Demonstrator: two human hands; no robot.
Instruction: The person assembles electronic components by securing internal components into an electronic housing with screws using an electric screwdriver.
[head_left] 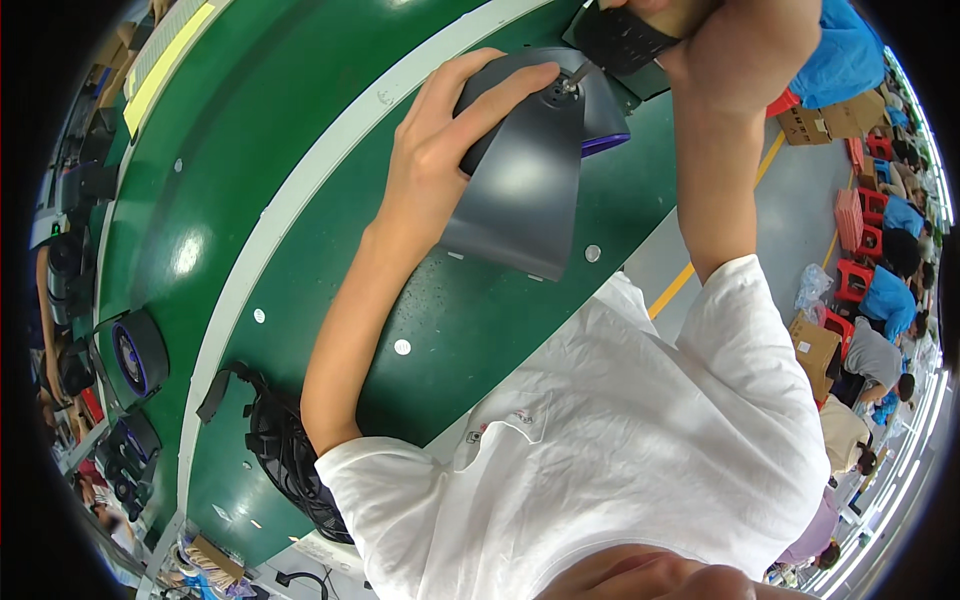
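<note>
On the green worktop sits a dark grey curved plastic housing with a round hub at its top and a purple edge on its far right side. My left hand grips it from the left, fingers spread over the top and the index fingertip beside the hub. My right hand, partly cut off by the upper edge, is closed around a screwdriver with a thick black body. Its thin metal bit points down left and meets the hub. Whether a screw sits under the tip is too small to tell.
A bundle of black cables lies on the worktop left of my body. Across a pale rail, a green belt carries black ring-shaped parts. People sit on red stools to the right, near cardboard boxes.
</note>
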